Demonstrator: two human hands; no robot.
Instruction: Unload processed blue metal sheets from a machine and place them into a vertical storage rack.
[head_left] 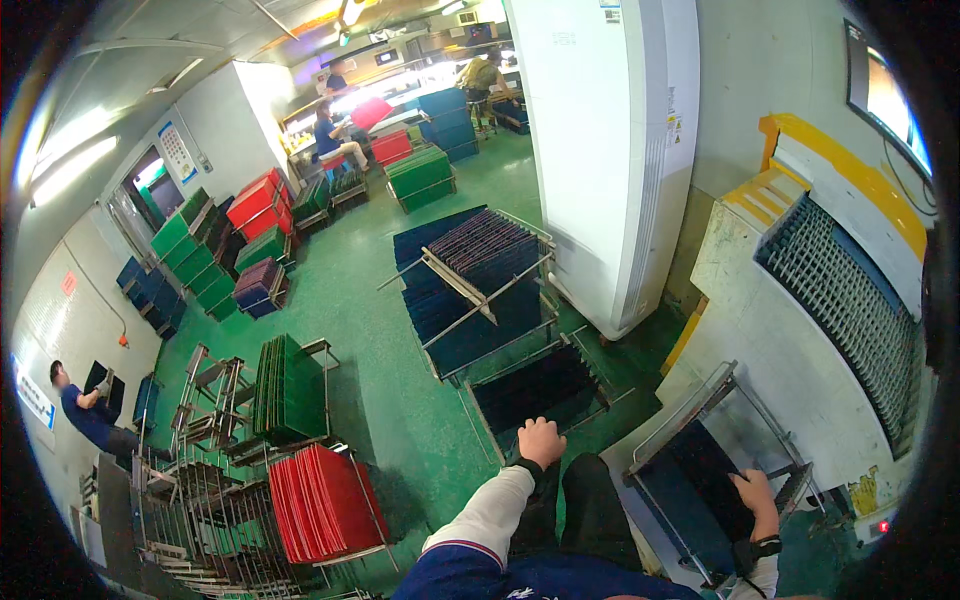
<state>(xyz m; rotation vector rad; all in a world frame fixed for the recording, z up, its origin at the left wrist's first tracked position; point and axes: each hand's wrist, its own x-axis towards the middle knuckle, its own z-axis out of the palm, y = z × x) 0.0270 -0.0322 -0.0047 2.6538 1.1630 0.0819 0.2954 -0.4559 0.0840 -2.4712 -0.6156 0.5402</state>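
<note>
My left hand (541,442) is curled closed in front of me, close to the near edge of a low rack of dark panels (535,392). Whatever its fingers may hold is hidden beneath the knuckles. On the right, my right hand (757,497) grips the edge of a dark flat panel (708,468). That panel leans in a metal-framed rack (662,512) beside my right leg, among other dark blue panels. Both wrists have dark bands.
Beyond my left hand, stacked racks hold dark panels (470,320). A machine with rows of rollers (850,310) stands right, beside a tall white cabinet (590,150). Racks of green (290,390) and red panels (322,505) stand left. A co-worker (90,410) handles dark panels far left.
</note>
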